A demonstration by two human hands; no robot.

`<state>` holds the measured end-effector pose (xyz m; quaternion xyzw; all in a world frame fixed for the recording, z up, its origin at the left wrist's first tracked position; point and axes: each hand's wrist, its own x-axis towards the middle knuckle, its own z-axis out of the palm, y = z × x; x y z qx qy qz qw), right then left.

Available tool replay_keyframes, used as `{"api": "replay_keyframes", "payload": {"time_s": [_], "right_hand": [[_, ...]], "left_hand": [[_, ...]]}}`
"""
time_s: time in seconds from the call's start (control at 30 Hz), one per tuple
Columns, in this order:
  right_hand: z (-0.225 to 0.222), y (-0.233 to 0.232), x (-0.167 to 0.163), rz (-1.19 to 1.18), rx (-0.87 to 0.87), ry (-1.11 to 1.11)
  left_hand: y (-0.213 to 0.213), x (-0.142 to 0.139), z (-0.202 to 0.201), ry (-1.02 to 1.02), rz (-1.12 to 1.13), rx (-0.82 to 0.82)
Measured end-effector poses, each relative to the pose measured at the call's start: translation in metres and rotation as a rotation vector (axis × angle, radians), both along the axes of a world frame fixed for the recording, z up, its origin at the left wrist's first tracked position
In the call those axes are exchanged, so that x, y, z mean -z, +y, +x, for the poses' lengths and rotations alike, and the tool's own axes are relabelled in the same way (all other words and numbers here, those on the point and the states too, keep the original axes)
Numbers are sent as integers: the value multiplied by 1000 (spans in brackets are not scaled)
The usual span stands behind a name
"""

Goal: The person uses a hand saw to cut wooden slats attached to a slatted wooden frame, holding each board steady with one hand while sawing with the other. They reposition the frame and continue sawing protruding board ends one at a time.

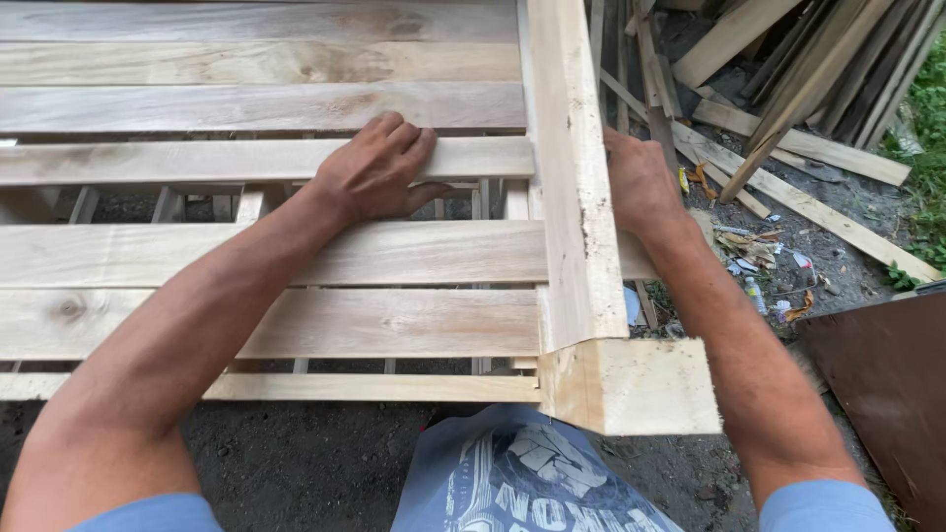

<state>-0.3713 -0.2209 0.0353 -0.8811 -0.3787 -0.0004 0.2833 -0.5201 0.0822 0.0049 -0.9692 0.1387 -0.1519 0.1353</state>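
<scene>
Left hand [379, 169] flat, fingers spread on slat [197, 161], centre frame. Right hand [641, 187] behind upright post [576, 177]; grip hidden. Litter scraps [754, 251] right, indistinct.

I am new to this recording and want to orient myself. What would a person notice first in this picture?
First come the two bare hands: the left hand lies flat on a pale slat of a wooden slatted frame, and the right hand presses the outer side of a thick upright beam at the frame's right edge. Beyond it, at upper right, loose planks lie piled on dark littered ground.
</scene>
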Motion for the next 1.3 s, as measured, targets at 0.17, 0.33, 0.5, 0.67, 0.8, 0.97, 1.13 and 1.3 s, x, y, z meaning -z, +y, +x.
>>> {"api": "replay_keyframes", "payload": {"time_s": [0.17, 0.33, 0.5, 0.67, 0.8, 0.97, 1.13, 1.3], "right_hand": [[-2, -3, 1, -86, 50, 84], [4, -5, 4, 0, 0, 84], [10, -3, 7, -95, 7, 88], [8, 3, 10, -156, 17, 172], [4, 4, 11, -210, 71, 196], [0, 0, 10, -86, 75, 169], [-5, -4, 6, -56, 20, -6], [-13, -21, 4, 150, -95, -284]], "left_hand": [[2, -4, -1, 157, 12, -24], [7, 0, -8, -28, -89, 152], [16, 6, -1, 37, 177, 167], [20, 6, -10, -110, 154, 274], [22, 4, -9, -50, 53, 314], [23, 2, 7, -114, 101, 414], [11, -15, 3, 10, 182, 375], [-48, -38, -11, 178, -278, -87]]}}
